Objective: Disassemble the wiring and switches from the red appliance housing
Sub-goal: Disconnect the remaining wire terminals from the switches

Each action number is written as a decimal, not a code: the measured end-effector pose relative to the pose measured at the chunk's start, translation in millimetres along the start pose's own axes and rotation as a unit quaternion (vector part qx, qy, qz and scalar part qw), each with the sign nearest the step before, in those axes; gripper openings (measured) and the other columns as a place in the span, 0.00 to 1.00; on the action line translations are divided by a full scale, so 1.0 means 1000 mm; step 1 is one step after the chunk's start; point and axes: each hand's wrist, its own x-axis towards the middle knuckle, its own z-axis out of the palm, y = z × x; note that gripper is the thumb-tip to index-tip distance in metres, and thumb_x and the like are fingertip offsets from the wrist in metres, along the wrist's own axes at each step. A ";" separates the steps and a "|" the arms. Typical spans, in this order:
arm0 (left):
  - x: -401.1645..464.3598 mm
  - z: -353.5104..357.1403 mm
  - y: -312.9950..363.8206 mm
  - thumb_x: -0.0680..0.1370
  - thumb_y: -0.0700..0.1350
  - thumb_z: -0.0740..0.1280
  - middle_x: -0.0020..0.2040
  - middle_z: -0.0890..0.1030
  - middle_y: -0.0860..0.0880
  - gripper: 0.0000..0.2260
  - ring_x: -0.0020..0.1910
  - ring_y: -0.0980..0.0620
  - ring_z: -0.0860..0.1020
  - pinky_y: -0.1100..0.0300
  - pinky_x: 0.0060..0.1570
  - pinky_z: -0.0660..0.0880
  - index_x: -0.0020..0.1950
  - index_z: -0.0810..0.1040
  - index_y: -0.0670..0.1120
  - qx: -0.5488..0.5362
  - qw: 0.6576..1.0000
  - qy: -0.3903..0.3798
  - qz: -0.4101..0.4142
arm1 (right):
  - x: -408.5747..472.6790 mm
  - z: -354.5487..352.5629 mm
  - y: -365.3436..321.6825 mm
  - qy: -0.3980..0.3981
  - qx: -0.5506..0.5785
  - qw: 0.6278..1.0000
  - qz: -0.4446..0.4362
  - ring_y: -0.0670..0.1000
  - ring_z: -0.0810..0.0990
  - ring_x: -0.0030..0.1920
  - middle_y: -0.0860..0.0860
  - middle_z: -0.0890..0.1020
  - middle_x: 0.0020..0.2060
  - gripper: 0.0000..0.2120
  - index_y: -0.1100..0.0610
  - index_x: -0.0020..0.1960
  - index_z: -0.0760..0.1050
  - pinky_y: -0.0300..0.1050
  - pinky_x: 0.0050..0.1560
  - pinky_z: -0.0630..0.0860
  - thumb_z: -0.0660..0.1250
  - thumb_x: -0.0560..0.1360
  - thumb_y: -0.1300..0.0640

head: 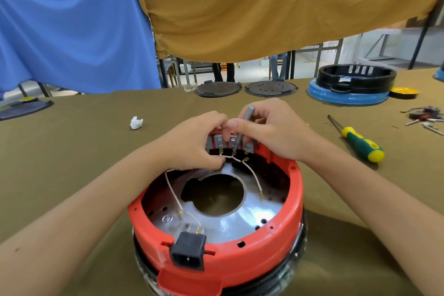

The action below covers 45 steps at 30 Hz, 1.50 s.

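Observation:
The round red appliance housing [296, 190] stands upside down in front of me, with a silver metal plate [242, 218] inside. A black power socket [188, 251] sits in its near rim. Thin white wires [253, 174] with brass terminals run from the switch block [225, 140] at the far rim. My left hand [194, 142] pinches a wire at the switch terminals. My right hand [271, 127] grips a small grey screwdriver [242, 128], its tip down at a terminal.
A green-and-yellow screwdriver [360, 143] lies on the olive table at right, beyond it a pile of removed switches and wires [425, 116]. Two black round lids [217, 89], a black ring on a blue base [348, 97] and a white scrap [136, 122] lie farther back.

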 end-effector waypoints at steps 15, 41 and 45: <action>-0.034 -0.015 -0.011 0.71 0.48 0.76 0.55 0.73 0.55 0.11 0.52 0.53 0.76 0.57 0.57 0.71 0.48 0.76 0.52 0.056 0.995 0.016 -0.078 | 0.003 0.001 0.003 -0.007 0.055 0.998 -0.023 0.49 0.83 0.34 0.50 0.85 0.33 0.11 0.61 0.40 0.81 0.44 0.40 0.78 0.71 0.78 0.55; -0.006 -0.006 -0.015 0.70 0.46 0.77 0.45 0.72 0.64 0.06 0.43 0.63 0.76 0.62 0.49 0.71 0.34 0.83 0.53 0.031 0.999 -0.014 -0.034 | 0.013 0.012 -0.005 -0.027 -0.055 0.998 -0.021 0.52 0.82 0.37 0.51 0.84 0.35 0.13 0.55 0.41 0.80 0.53 0.43 0.78 0.70 0.77 0.46; -0.006 -0.006 -0.014 0.70 0.45 0.77 0.47 0.74 0.63 0.05 0.47 0.61 0.77 0.61 0.53 0.71 0.35 0.84 0.51 0.018 0.999 -0.018 -0.048 | 0.015 0.012 -0.002 -0.024 -0.033 0.999 -0.006 0.45 0.80 0.31 0.48 0.84 0.32 0.11 0.54 0.40 0.80 0.45 0.37 0.76 0.71 0.77 0.48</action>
